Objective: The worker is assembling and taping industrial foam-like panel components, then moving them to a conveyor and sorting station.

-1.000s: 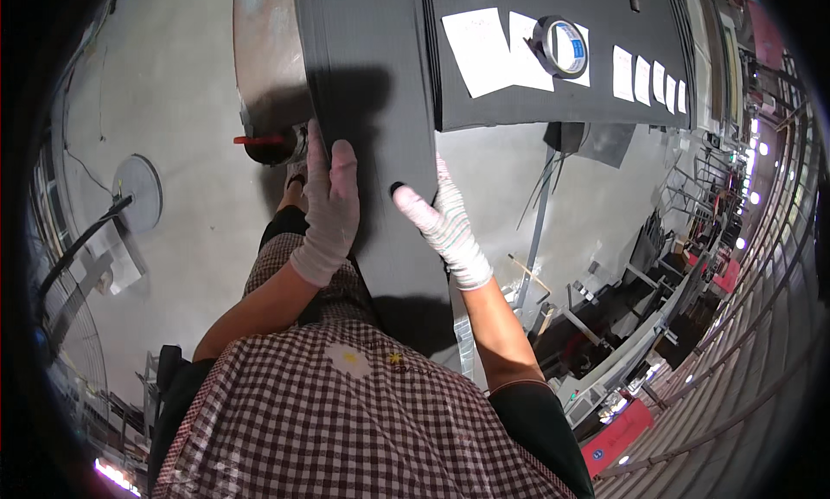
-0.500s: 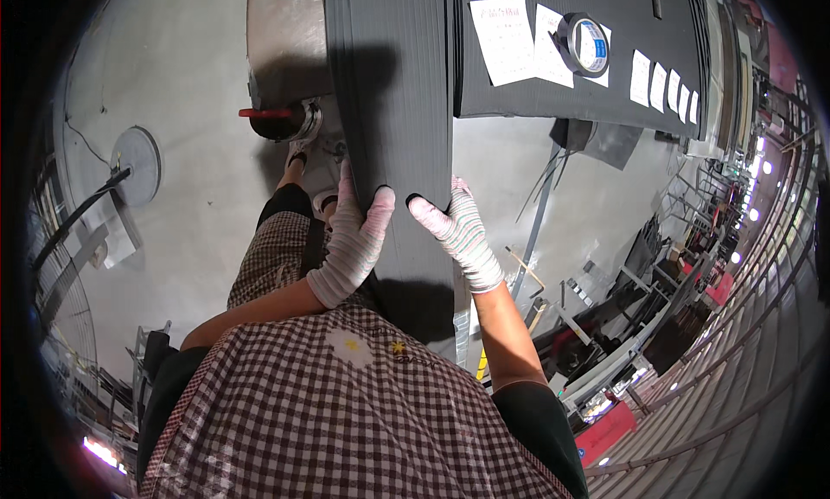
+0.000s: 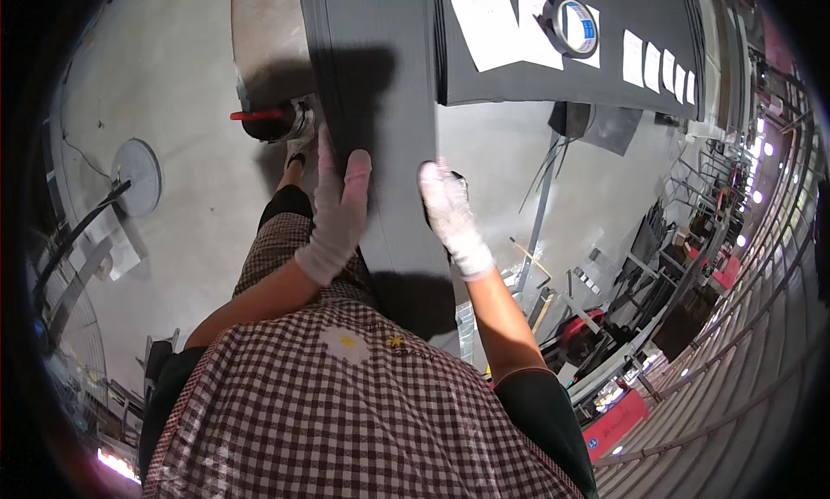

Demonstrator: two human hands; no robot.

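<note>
A long stack of dark grey ribbed sheets (image 3: 389, 110) runs away from my body across the middle. My left hand (image 3: 340, 207), in a striped knit glove, lies along its left edge with fingers stretched forward and thumb raised apart. At the right edge is my right hand (image 3: 450, 214), also gloved and slightly blurred. Its fingers point forward, flat beside the edge, with some of them hidden behind the thumb side. Neither hand is closed round the sheets.
Right of the stack, a dark grey sheet surface (image 3: 553, 79) carries white paper slips (image 3: 484, 32) and a tape roll (image 3: 572, 28). A red-handled device (image 3: 275, 120) stands left of the stack. A round grey base (image 3: 138, 177) is on the floor; metal frames (image 3: 657, 274) lie right.
Both hands have moved forward along the stack's edges. Their thumbs have come off its top face toward the edges. The stack and the paper slips appear shifted slightly left and up in view.
</note>
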